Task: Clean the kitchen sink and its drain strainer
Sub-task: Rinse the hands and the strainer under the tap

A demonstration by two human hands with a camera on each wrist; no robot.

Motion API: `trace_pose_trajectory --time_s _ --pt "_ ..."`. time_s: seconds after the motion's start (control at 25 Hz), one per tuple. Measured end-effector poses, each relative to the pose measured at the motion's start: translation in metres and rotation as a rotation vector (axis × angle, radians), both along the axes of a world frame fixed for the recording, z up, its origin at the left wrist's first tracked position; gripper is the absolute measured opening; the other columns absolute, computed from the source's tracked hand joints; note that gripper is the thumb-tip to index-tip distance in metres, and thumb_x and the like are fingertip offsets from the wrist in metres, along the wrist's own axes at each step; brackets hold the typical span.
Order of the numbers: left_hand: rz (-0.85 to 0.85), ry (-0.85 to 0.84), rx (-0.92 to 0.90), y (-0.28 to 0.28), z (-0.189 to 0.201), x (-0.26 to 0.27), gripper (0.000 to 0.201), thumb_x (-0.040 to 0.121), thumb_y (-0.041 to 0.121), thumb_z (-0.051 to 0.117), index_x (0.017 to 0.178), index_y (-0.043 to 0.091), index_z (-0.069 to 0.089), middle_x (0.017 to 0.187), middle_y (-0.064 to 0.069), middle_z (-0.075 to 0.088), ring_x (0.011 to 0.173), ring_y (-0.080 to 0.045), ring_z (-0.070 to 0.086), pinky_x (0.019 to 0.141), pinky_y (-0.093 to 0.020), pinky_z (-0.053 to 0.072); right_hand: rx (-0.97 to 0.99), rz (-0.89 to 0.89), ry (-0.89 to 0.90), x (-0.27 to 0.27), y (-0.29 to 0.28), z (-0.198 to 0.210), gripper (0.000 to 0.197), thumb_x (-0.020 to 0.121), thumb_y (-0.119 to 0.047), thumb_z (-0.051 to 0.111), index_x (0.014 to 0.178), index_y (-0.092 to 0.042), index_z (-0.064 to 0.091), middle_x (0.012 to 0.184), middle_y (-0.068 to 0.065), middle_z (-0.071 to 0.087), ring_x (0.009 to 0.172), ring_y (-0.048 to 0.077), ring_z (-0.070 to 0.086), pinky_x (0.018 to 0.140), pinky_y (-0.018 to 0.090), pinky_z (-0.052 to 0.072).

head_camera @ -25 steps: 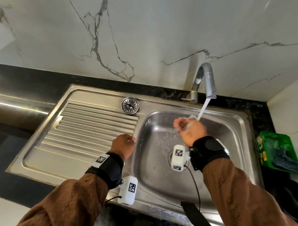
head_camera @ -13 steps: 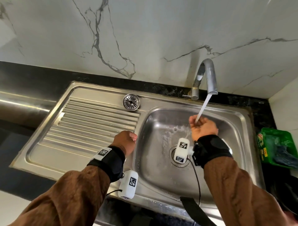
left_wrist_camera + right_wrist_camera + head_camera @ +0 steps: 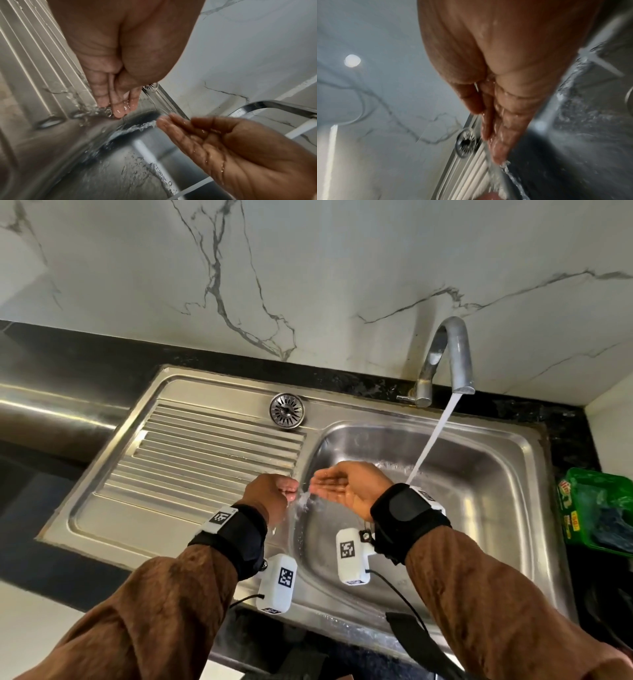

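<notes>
The big metal sink (image 3: pixel 496 474) is getting a rinse, I think. The tap (image 3: pixel 452 357) runs. The right hand (image 3: pixel 346 486) is open, tossing water at the open, wet left hand (image 3: pixel 270 494). The strainer (image 3: pixel 286 410) sits on the ribbed part; it probably needs fetching next.

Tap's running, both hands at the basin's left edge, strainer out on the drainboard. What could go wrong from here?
1. The right hand is flinging water toward the left hand at the basin rim; splash could spill past the sink.
2. The strainer sits out, so the drain may be unguarded; it's hidden here.
3. The tap stream lands near the wrist strap.
</notes>
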State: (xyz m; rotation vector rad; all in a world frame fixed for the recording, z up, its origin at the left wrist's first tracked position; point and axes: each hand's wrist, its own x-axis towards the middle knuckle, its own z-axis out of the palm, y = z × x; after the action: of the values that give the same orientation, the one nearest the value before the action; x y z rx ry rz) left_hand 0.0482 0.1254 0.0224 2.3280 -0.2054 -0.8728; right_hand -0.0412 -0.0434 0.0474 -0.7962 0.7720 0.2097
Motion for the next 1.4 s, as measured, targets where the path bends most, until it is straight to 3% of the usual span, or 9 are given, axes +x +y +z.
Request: trace_pose_trajectory --time_s 0.08,0.2,0.28,0.52,0.72,0.8,0.92,1.0,1.4 --pt "0.035 -0.021 -0.043 0.000 0.003 -0.004 0.039 0.089 -0.007 0.046 0.107 0.015 0.073 0.096 -0.004 0.074 0.093 -0.016 0.069 0.086 -0.026 0.053 0.008 -0.288 -0.012 -0.012 -0.029 -0.004 0.023 0.096 -0.001 0.042 0.094 0.009 0.062 0.090 0.023 0.065 0.082 0.029 0.064 0.078 0.030 0.053" --pt "0.062 -0.049 -0.081 0.000 0.005 -0.010 0.034 0.090 -0.005 0.048 0.108 0.011 0.073 0.098 -0.010 0.075 0.098 -0.023 0.070 0.092 -0.035 0.052 0.111 -0.841 -0.022 -0.031 -0.095 -0.010 0.029 0.100 -0.007 0.031 0.102 0.002 0.059 0.089 0.016 0.062 0.080 0.025 0.062 0.066 0.029 0.056" --pt "0.046 -0.067 -0.068 0.001 0.003 -0.009 0.035 0.089 -0.003 0.048 0.108 0.012 0.074 0.100 -0.008 0.075 0.101 -0.022 0.069 0.093 -0.034 0.051 0.126 -0.953 -0.033 -0.038 -0.116 -0.006 0.029 0.101 -0.007 0.032 0.099 0.001 0.059 0.090 0.015 0.063 0.078 0.024 0.063 0.060 0.030 0.055" --pt "-0.067 -0.139 0.055 -0.005 0.004 -0.012 0.037 0.092 0.004 0.049 0.117 0.019 0.072 0.114 -0.001 0.072 0.109 -0.017 0.065 0.097 -0.019 0.045 0.185 -0.413 -0.042 -0.009 -0.043 0.009 0.026 0.100 -0.004 0.037 0.091 0.008 0.058 0.075 0.018 0.067 0.067 0.028 0.069 0.058 0.032 0.061" --pt "-0.076 -0.160 0.088 -0.006 0.008 -0.010 0.036 0.091 0.003 0.051 0.114 0.022 0.073 0.108 0.002 0.073 0.092 -0.011 0.063 0.084 -0.014 0.042 -0.121 0.154 0.054 -0.006 0.017 -0.005 0.025 0.096 0.000 0.050 0.108 0.015 0.064 0.101 0.027 0.070 0.095 0.035 0.069 0.087 0.035 0.059" --pt "-0.047 -0.153 0.063 -0.006 0.007 -0.010 0.037 0.092 0.002 0.049 0.113 0.021 0.073 0.108 0.001 0.073 0.090 -0.013 0.064 0.090 -0.018 0.048 -0.128 -0.014 -0.022 -0.011 -0.001 -0.007 0.018 0.097 -0.001 0.050 0.098 0.010 0.065 0.092 0.024 0.068 0.087 0.032 0.068 0.084 0.031 0.057" --pt "-0.097 -0.179 0.071 -0.003 0.003 -0.010 0.038 0.094 0.004 0.047 0.117 0.019 0.072 0.114 0.002 0.072 0.107 -0.015 0.065 0.087 -0.009 0.039 0.001 -0.680 -0.095 -0.023 -0.072 -0.005 0.022 0.100 -0.003 0.039 0.095 0.003 0.060 0.087 0.018 0.063 0.081 0.027 0.065 0.076 0.029 0.057" --pt "-0.107 -0.182 0.066 -0.002 0.000 -0.009 0.037 0.094 0.004 0.048 0.117 0.021 0.071 0.116 0.002 0.072 0.111 -0.014 0.063 0.088 -0.007 0.035 0.098 -0.937 -0.116 -0.030 -0.112 0.000 0.027 0.100 -0.004 0.033 0.096 0.005 0.059 0.093 0.018 0.063 0.087 0.029 0.064 0.079 0.034 0.059" --pt "-0.132 -0.171 0.080 -0.001 0.002 -0.008 0.038 0.094 0.006 0.047 0.118 0.024 0.071 0.116 0.003 0.071 0.110 -0.013 0.063 0.087 -0.009 0.036 0.134 -0.323 -0.003 0.009 -0.042 0.013 0.034 0.102 -0.009 0.040 0.125 0.012 0.053 0.125 0.028 0.059 0.122 0.040 0.057 0.104 0.044 0.048"
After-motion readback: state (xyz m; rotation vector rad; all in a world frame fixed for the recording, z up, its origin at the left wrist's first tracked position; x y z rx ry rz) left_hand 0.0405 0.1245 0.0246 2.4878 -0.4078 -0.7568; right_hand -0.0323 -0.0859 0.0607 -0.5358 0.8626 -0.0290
